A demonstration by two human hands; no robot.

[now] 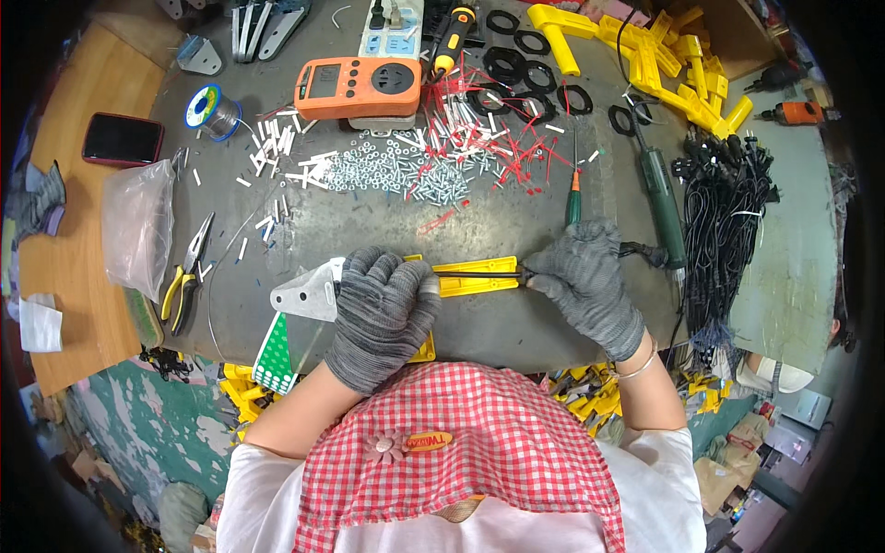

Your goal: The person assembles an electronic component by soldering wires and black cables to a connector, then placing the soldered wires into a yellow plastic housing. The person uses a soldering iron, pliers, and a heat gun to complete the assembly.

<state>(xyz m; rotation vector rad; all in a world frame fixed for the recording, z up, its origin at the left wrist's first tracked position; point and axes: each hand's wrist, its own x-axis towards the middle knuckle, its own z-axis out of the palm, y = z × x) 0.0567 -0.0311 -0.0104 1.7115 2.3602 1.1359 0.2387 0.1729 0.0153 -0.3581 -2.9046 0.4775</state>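
In the middle, at the near side of the dark worktable, my left hand (383,313), in a grey knit glove, is closed around a yellow plastic handle shell (479,283). The shell lies open side up, with a black cable (475,274) running along its channel. A grey metal plate with holes (309,291) sticks out on the left side of that hand; whether it joins the shell is hidden. My right hand (595,286), gloved alike, pinches the cable at the shell's right end. The cable comes out beyond that hand toward a black plug (643,252).
Beyond my hands lie loose nuts and screws (396,170), white sleeves and red wires. An orange meter (359,88), solder spool (214,112), pliers (187,276), green-handled screwdriver (574,198) and green soldering iron (659,198) surround them. Bundled black cables (724,240) and yellow shells (645,55) are at right.
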